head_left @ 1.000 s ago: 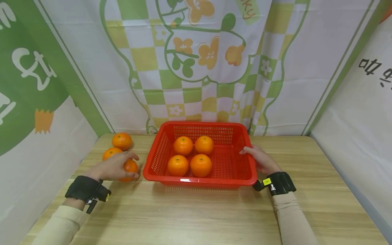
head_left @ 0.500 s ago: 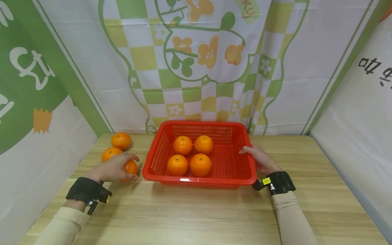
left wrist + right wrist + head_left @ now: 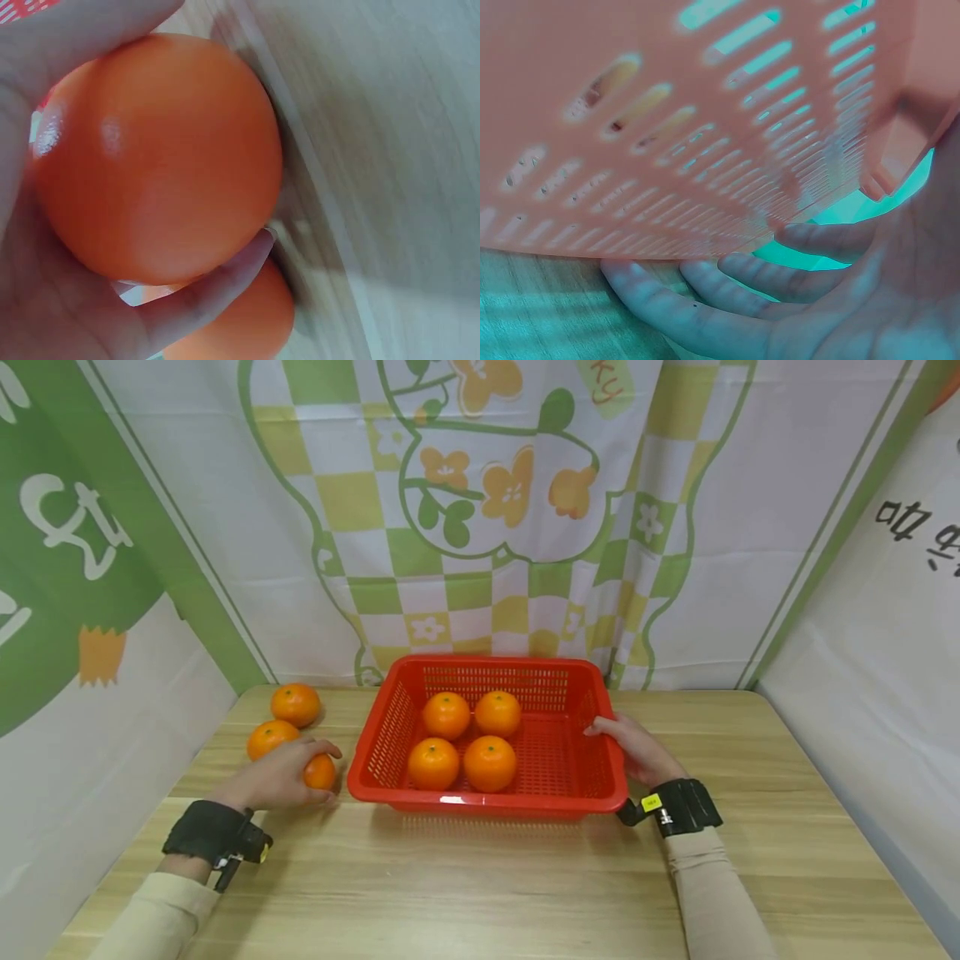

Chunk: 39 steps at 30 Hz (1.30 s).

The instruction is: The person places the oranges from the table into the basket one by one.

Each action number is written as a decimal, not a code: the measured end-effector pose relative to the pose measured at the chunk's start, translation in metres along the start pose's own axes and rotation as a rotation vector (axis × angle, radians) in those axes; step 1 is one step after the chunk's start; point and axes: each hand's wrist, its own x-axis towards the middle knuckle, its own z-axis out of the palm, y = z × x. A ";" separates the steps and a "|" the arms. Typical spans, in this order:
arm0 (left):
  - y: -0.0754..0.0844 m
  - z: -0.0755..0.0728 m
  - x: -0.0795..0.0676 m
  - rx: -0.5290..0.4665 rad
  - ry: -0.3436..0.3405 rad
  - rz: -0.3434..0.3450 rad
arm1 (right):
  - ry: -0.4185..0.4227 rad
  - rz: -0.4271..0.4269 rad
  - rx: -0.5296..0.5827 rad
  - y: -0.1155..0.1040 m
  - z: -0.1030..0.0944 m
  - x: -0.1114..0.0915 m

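My left hand [image 3: 281, 774] grips an orange [image 3: 320, 772] at the left of the table, left of the basket. In the left wrist view, the fingers and thumb curl round the sides of this orange [image 3: 161, 161]. A second orange [image 3: 272, 738] lies right behind that hand, with a third orange [image 3: 296, 705] farther back. My right hand [image 3: 643, 752] holds the right side of the red plastic basket [image 3: 487, 802], thumb over the rim. Its other fingers [image 3: 705, 322] lie along the outside of the slotted wall in the right wrist view.
Several oranges [image 3: 491, 764] sit in the left and middle of the basket, whose bare floor shows at its right. The wooden table [image 3: 480, 893] ends at a patterned curtain [image 3: 510, 602] behind, with white and green panels at both sides.
The left hand has shifted very slightly over its orange, covering a little more of it. The basket, the right hand and the other oranges stay in place.
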 end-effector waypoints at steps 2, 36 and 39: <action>-0.001 0.001 0.000 -0.004 -0.001 -0.005 | -0.004 -0.002 -0.001 0.000 0.000 0.000; -0.008 0.013 -0.001 0.049 0.074 -0.035 | 0.000 0.001 0.019 0.001 0.000 0.000; -0.007 0.013 0.000 0.054 0.082 -0.022 | 0.000 0.001 0.019 0.000 0.000 0.000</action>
